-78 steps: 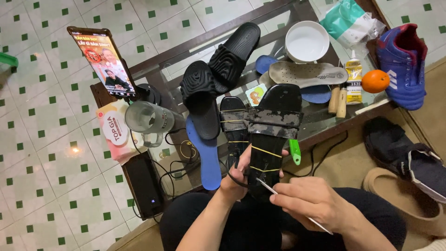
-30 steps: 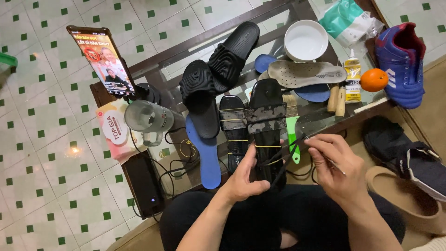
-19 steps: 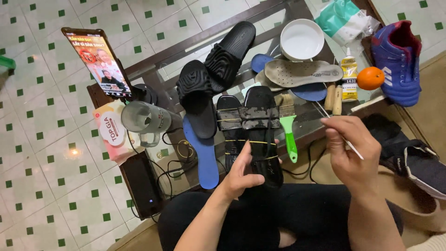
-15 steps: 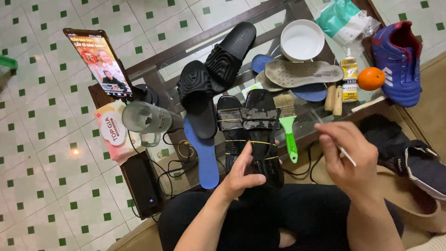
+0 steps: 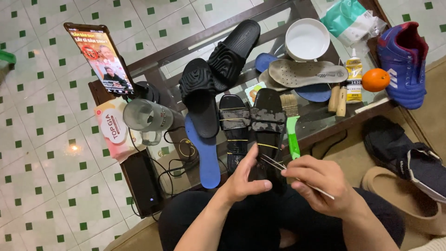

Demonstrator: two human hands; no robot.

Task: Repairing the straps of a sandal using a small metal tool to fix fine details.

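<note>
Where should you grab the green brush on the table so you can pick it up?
Probably by its long green plastic handle. The green-handled brush lies flat on the glass table beside the black strapped sandal, bristles pointing away and handle toward the person. Come from the near right, where the right hand already is, and close the fingers across the narrow handle.

Home shoe-repair corner: tiled floor [image 5: 42, 181], glass table [image 5: 320, 121] of sandals, insoles, glue.

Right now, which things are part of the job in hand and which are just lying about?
In hand:
- black sandal, steadied by left hand
- thin stick, in right hand
- twin sandal alongside

Lying about:
- black slides
- phone
- white bowl
- orange
- blue shoe
</note>
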